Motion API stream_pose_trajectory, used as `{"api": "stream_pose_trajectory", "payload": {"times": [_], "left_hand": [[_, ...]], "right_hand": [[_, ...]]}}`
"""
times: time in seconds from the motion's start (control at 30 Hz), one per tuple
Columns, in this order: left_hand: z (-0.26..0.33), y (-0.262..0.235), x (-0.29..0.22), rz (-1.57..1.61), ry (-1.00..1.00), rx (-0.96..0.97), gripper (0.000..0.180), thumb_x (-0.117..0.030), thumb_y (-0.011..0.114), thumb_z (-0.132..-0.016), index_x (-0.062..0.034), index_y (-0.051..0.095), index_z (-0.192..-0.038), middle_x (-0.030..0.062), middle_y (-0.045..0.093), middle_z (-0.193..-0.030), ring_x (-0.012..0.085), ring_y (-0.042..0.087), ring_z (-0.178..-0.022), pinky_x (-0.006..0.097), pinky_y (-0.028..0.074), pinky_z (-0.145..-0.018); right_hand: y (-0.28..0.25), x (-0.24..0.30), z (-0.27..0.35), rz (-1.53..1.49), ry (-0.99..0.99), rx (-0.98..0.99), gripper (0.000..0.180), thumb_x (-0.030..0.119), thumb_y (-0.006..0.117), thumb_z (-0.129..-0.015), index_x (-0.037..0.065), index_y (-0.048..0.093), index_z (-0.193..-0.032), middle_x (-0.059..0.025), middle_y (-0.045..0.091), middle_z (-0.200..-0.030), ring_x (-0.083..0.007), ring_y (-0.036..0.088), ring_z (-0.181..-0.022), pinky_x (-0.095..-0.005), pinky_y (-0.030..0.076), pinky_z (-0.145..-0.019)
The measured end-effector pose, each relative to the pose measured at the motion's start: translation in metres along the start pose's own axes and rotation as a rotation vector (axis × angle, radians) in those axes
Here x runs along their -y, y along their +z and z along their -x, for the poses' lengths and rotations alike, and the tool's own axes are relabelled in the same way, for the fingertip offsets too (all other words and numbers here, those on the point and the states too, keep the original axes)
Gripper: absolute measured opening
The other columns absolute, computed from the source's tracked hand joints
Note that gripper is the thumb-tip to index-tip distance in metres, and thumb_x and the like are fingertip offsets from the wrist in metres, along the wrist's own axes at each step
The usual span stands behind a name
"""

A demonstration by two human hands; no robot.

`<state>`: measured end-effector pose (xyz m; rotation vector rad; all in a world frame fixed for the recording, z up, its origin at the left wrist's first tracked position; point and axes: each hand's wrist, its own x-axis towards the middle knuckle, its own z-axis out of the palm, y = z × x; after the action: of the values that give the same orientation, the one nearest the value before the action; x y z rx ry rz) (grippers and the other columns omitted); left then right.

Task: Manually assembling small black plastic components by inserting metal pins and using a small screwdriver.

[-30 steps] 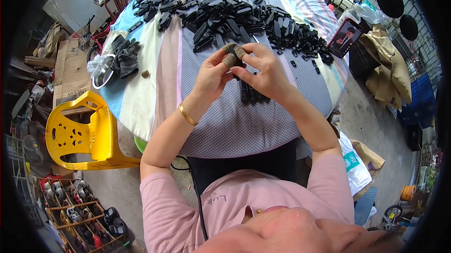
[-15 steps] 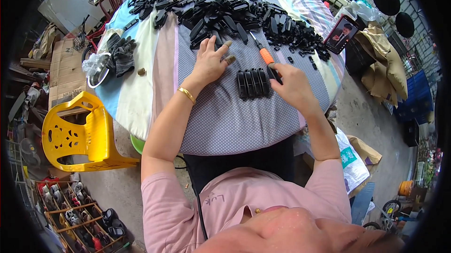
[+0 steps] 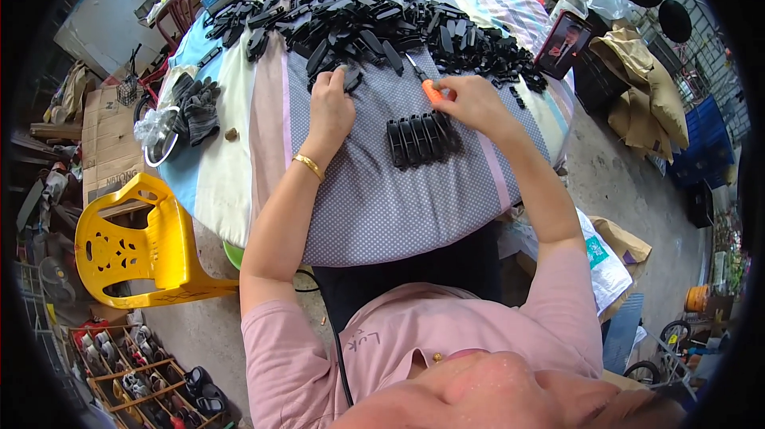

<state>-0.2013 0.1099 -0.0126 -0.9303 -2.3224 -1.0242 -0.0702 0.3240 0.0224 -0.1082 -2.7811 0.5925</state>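
At the near edge of a heap of black plastic pieces, my left hand has its fingers curled onto one dark piece, mostly hidden by the fingertips. My right hand grips the handle of an orange-handled tool with a slim metal tip; the tip points away from me toward the heap, and its exact kind is unclear. Just nearer to me than the tool, several black plastic pieces stand side by side in a row on the dotted grey cloth.
A phone leans at the table's right side, beside small black parts. Dark gloves and a clear plastic bag lie at the left. A yellow chair stands left of the table, and a shoe rack is behind it.
My left hand's spread fingers have curled in at the heap's edge. My right hand has moved up and left from beside the row onto the tool's handle. The row now looks longer on its right.
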Motion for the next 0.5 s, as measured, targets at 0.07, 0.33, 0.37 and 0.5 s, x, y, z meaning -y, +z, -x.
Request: {"api": "stream_pose_trajectory", "payload": {"times": [0.07, 0.33, 0.37, 0.5], "left_hand": [[0.005, 0.002, 0.003, -0.068, 0.009, 0.042, 0.036, 0.001, 0.052, -0.070, -0.0010, 0.057, -0.106, 0.0182, 0.057, -0.096, 0.0352, 0.053, -0.093, 0.039, 0.044, -0.083], [0.003, -0.009, 0.007, -0.088, -0.029, 0.152, 0.036, -0.004, 0.057, -0.074, 0.0014, 0.053, -0.109, 0.0178, 0.057, -0.096, 0.0344, 0.054, -0.087, 0.039, 0.044, -0.080], [0.003, -0.008, 0.006, -0.084, -0.030, 0.154, 0.036, -0.004, 0.057, -0.074, 0.0014, 0.053, -0.109, 0.0178, 0.057, -0.096, 0.0344, 0.054, -0.087, 0.039, 0.044, -0.080], [-0.002, -0.008, 0.003, 0.010, -0.155, 0.039, 0.035, -0.006, 0.058, -0.077, 0.0016, 0.053, -0.111, 0.0142, 0.058, -0.089, 0.0252, 0.058, -0.079, 0.033, 0.047, -0.072]], "right_hand": [[0.003, -0.003, -0.008, -0.008, 0.023, -0.005, 0.036, 0.027, 0.067, -0.071, 0.008, 0.065, -0.101, -0.0122, 0.064, -0.074, -0.0243, 0.061, -0.065, -0.0321, 0.047, -0.062], [-0.010, 0.022, 0.021, -0.071, 0.164, -0.051, 0.033, 0.027, 0.066, -0.072, 0.002, 0.064, -0.094, -0.0171, 0.064, -0.078, -0.0304, 0.062, -0.073, -0.0380, 0.048, -0.069], [-0.011, 0.021, 0.028, -0.106, 0.137, -0.006, 0.031, 0.025, 0.066, -0.072, 0.001, 0.064, -0.092, -0.0166, 0.064, -0.075, -0.0303, 0.062, -0.071, -0.0376, 0.048, -0.068], [-0.009, 0.017, 0.035, -0.129, 0.107, 0.032, 0.025, 0.019, 0.065, -0.072, 0.001, 0.065, -0.089, -0.0145, 0.063, -0.069, -0.0294, 0.062, -0.066, -0.0361, 0.049, -0.066]]}}
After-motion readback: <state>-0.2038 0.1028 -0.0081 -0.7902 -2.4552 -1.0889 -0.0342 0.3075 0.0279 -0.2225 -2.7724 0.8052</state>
